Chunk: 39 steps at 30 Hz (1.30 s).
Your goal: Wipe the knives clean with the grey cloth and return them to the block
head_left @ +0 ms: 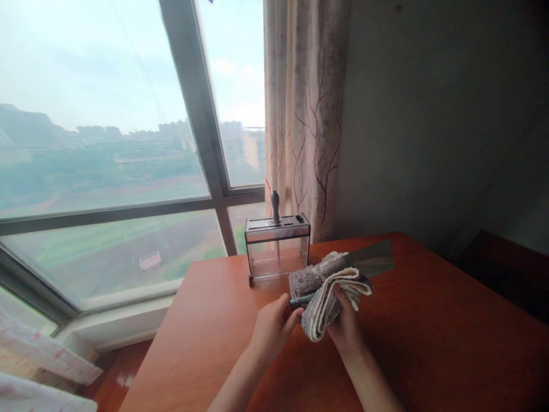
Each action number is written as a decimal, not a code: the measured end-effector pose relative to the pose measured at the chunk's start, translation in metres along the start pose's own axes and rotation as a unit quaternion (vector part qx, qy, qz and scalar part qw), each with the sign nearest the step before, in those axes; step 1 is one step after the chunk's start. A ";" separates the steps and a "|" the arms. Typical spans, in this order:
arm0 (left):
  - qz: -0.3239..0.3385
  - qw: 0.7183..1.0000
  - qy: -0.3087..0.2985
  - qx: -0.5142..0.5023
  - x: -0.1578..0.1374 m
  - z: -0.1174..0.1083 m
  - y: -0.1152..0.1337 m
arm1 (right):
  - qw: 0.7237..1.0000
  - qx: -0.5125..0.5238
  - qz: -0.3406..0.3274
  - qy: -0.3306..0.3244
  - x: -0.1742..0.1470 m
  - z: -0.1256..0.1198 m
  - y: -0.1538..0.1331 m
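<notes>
A cleaver-like knife with a broad blade is held over the table, its tip end pointing up and to the right. My left hand is closed around its dark handle. A folded grey and cream towel wraps over part of the blade, and my right hand grips it from the right with the thumb on top. Behind them stands a clear knife block with a dark slotted top. One dark-handled tool is upright in it, its thin shaft showing through the clear wall.
The reddish-brown wooden table reaches back to a large window on the left. A patterned curtain hangs behind the block, beside a dark wall. Another piece of curtain is at the lower left.
</notes>
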State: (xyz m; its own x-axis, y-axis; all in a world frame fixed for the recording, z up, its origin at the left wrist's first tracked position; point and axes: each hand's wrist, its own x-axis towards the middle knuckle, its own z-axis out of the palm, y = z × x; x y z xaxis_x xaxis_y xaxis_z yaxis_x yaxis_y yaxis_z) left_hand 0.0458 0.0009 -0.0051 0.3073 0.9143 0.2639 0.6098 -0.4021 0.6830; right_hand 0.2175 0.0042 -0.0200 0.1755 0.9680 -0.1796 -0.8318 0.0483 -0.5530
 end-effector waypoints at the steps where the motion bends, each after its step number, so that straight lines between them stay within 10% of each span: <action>1: 0.003 0.999 -0.023 -0.032 0.000 -0.002 -0.002 | 1.000 0.005 0.005 0.001 0.000 0.000 0.000; 6: -0.005 0.971 -0.132 -0.199 0.002 -0.009 -0.010 | 0.999 0.035 0.025 -0.010 0.004 0.006 -0.003; 10: -0.038 0.931 -0.079 -0.355 0.004 0.012 -0.003 | 0.998 0.036 0.034 -0.026 0.004 0.017 0.005; 19: -0.074 0.721 0.079 -0.684 0.001 0.026 0.012 | 0.993 0.009 0.044 -0.113 -0.016 0.049 0.035; 39: -0.120 0.554 0.262 -0.781 0.013 -0.064 -0.019 | 0.982 -0.153 -0.031 -0.110 -0.017 0.035 0.028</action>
State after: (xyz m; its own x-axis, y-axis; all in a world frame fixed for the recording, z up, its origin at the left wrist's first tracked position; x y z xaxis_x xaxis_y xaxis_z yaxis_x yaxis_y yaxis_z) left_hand -0.0088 0.0241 0.0289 -0.1503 0.9853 -0.0810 -0.9151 -0.1076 0.3886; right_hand 0.1727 -0.0027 -0.0040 0.0744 0.9969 0.0237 -0.6208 0.0649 -0.7813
